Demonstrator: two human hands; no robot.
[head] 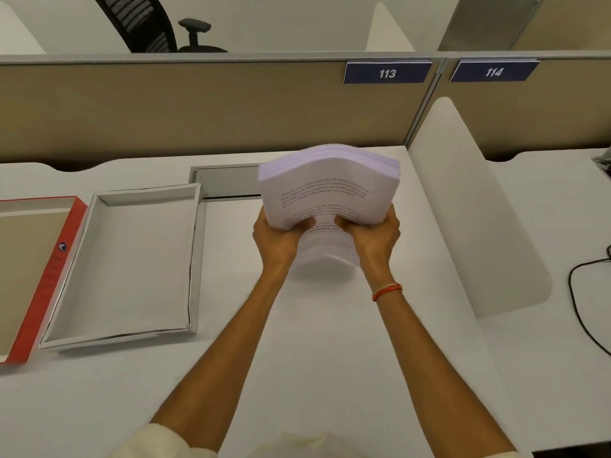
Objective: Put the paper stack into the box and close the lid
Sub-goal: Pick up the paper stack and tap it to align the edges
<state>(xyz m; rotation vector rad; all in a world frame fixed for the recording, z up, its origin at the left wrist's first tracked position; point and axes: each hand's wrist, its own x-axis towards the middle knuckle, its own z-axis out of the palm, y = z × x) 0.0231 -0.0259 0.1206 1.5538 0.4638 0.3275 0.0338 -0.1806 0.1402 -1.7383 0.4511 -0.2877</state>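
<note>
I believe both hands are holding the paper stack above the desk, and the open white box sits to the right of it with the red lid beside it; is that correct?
Not quite: the head view shows the white box to the left of the paper stack, not the right. The rest holds: the left hand and right hand both hold the stack above the desk, and the red lid lies beside the box.

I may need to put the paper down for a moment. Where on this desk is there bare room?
Bare desk lies between the open white box and the white side divider, under and nearer than the sagging printed paper stack both hands hold. The near edge is free too. The left is crowded: box beside red-edged lid.
</note>
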